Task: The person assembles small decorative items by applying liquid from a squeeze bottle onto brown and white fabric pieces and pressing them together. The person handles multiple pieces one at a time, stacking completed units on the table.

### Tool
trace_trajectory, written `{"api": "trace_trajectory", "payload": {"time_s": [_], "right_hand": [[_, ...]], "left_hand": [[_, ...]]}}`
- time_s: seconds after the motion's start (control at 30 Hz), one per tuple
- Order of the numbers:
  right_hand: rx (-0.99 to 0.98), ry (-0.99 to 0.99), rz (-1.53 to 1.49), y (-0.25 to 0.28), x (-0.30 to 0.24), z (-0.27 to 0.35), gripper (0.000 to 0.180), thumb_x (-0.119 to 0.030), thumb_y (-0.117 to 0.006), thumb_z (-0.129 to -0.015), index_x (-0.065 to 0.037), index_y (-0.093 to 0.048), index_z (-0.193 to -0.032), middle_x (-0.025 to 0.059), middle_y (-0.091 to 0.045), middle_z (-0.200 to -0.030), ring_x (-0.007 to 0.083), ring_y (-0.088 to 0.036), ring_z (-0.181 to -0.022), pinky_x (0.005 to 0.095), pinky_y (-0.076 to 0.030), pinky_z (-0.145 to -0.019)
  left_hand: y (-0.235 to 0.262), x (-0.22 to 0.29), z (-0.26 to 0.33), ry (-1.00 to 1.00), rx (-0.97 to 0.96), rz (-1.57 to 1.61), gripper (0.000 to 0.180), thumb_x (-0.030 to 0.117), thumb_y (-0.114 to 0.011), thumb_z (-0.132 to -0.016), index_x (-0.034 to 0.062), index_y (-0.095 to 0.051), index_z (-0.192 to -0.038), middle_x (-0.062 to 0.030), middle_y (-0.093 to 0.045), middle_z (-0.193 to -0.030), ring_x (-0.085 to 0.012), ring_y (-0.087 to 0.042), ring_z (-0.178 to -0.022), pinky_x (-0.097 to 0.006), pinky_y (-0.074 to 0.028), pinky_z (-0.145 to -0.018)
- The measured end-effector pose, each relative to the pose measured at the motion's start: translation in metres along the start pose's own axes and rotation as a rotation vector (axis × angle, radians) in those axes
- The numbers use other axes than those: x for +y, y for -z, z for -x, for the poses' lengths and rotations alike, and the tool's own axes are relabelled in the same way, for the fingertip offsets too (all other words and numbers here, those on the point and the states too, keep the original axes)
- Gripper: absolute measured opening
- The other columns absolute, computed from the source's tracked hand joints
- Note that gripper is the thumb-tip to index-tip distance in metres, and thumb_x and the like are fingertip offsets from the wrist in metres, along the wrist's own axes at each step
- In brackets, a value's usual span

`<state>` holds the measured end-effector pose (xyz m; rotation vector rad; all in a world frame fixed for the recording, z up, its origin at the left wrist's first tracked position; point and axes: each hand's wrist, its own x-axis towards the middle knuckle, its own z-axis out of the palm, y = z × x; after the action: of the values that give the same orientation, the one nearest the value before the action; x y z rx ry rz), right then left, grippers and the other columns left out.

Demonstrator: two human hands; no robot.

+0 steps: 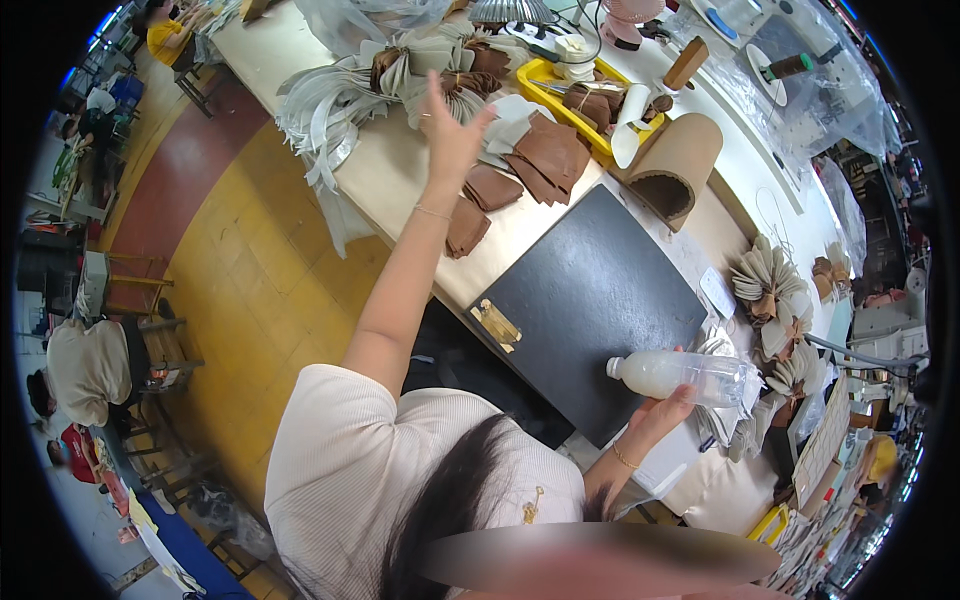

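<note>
My left hand [455,135] is stretched out over the far side of the table, its fingers spread and nothing in them. Just beyond it lie fanned bundles of grey and brown cut pieces [465,95]. Stacks of flat brown pieces [548,158] lie to the right of that hand, with smaller brown stacks [492,187] closer to its wrist. My right hand [668,405] is wrapped round a see-through plastic bottle [685,376], tilted on its side with its neck to the left. Whitish stuff fills part of the bottle. Beneath it is a black board [590,300].
A yellow tray [540,75] holds brown pieces and small items. Beside it rests a curved brown cardboard piece [680,165]. More fanned bundles [765,285] lie at the right. Grey strips [325,120] hang over the table's left edge. Other people sit at the far left.
</note>
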<state>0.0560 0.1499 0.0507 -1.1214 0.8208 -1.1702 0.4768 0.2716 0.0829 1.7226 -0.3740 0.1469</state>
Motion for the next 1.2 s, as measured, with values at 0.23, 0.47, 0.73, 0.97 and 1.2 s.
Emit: {"api": "trace_trajectory", "payload": {"time_s": [0.23, 0.47, 0.73, 0.97, 1.2], "right_hand": [[-0.049, -0.067, -0.01, -0.004, 0.003, -0.001, 0.101, -0.058, -0.072, -0.08, 0.005, -0.028, -0.145, 0.0305, -0.052, -0.132, 0.0383, -0.06, -0.114, 0.0508, -0.052, -0.096], [-0.088, -0.027, -0.039, -0.003, -0.003, -0.004, 0.099, -0.061, -0.068, -0.082, 0.003, -0.027, -0.146, 0.0315, -0.051, -0.133, 0.0424, -0.058, -0.117, 0.0528, -0.051, -0.097], [-0.041, 0.053, -0.011, 0.022, -0.026, -0.015, 0.103, -0.063, -0.073, -0.077, 0.002, -0.031, -0.145, 0.0323, -0.051, -0.132, 0.0416, -0.059, -0.116, 0.0518, -0.051, -0.098], [-0.164, -0.162, 0.542, 0.109, -0.119, -0.005, 0.086, -0.057, -0.079, -0.075, 0.004, -0.052, -0.129, 0.0136, -0.066, -0.112, 0.0239, -0.066, -0.104, 0.0373, -0.053, -0.087], [-0.394, -0.449, 1.413, 0.11, -0.096, 0.007, 0.083, -0.046, -0.087, -0.064, -0.005, -0.056, -0.13, 0.023, -0.07, -0.096, 0.037, -0.068, -0.091, 0.0404, -0.053, -0.082]], "left_hand": [[0.069, -0.029, -0.073, -0.113, 0.461, -0.614, 0.119, 0.058, -0.083, -0.067, -0.0001, -0.022, -0.151, -0.0328, -0.031, -0.147, -0.0462, -0.025, -0.139, -0.054, -0.025, -0.114], [0.079, -0.064, -0.164, -0.038, -0.039, -0.877, 0.085, 0.054, -0.076, -0.07, 0.0003, -0.056, -0.132, -0.0274, -0.064, -0.117, -0.0401, -0.062, -0.111, -0.044, -0.048, -0.096], [0.15, -0.034, -0.172, 0.18, -0.132, 0.288, 0.043, 0.025, -0.07, -0.086, 0.0015, -0.064, -0.122, -0.0121, -0.064, -0.115, -0.0235, -0.062, -0.102, -0.042, -0.05, -0.092], [0.158, -0.014, -0.069, 0.586, -0.639, 1.161, 0.051, 0.017, -0.049, -0.099, -0.0017, -0.037, -0.145, -0.0183, -0.044, -0.148, -0.0323, -0.041, -0.137, -0.054, -0.036, -0.113], [0.052, -0.018, 0.078, 1.148, -0.984, 1.329, 0.057, 0.015, -0.059, -0.088, -0.0004, -0.043, -0.14, -0.0236, -0.052, -0.136, -0.0408, -0.043, -0.133, -0.067, -0.022, -0.115]]}}
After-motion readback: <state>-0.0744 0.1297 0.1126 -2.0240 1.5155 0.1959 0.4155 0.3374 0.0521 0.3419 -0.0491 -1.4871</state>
